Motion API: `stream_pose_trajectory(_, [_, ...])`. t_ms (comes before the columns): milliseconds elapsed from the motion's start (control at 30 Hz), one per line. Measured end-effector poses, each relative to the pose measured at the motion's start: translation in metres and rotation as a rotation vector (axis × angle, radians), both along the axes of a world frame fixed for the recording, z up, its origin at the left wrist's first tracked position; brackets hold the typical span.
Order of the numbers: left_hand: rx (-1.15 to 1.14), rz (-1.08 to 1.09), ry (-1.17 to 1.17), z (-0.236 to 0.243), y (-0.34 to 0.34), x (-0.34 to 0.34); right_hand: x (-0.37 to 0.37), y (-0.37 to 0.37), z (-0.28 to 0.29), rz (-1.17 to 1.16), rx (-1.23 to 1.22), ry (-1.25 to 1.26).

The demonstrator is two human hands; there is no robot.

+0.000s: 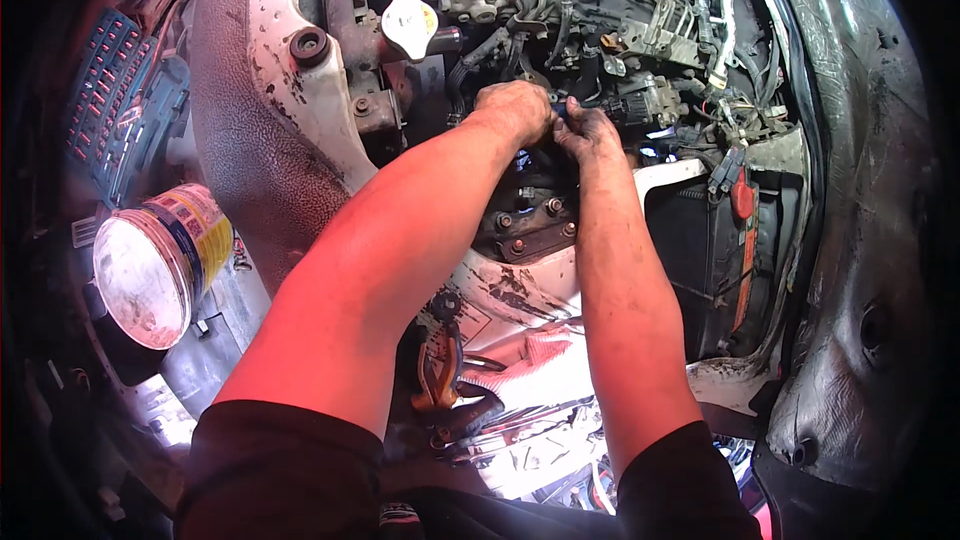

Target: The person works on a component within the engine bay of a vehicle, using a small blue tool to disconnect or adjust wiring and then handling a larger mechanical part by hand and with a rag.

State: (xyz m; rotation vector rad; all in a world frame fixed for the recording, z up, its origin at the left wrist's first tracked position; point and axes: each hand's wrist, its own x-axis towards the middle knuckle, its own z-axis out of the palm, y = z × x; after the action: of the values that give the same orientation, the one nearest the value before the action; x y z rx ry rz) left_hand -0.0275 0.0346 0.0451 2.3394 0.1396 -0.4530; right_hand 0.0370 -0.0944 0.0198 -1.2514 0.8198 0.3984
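Both of my bare hands reach into a vehicle's engine bay, close together below the tangle of hoses and wires. My left hand has curled fingers at a dark engine part, and whatever it grips is hidden by the knuckles. Beside it my right hand, grimy and with the thumb raised, closes around something dark blue, too small and covered to name. Just below them lies a bolted dark bracket. A silver radiator cap stands to the upper left, and a corrugated dark hose runs to the right.
A white bucket lies tipped at the left beside a blue toolbox tray. The battery sits right of my forearm, inside the painted body edge. Orange-handled pliers are below, and a dark quilted panel borders the right.
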Motion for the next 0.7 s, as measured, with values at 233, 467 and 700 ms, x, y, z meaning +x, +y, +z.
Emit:
stream_pose_trajectory(233, [0.104, 0.064, -0.069, -0.007, -0.008, 0.006, 0.019, -0.017, -0.019, 0.100, 0.115, 0.043])
stream_pose_trajectory(467, [0.066, -0.014, 0.012, -0.001, -0.012, 0.009, 0.020, -0.022, -0.021, 0.110, 0.070, 0.019])
stream_pose_trajectory(700, [-0.027, 0.071, 0.035, 0.002, -0.003, 0.009, 0.013, -0.014, -0.015, 0.096, 0.114, -0.004])
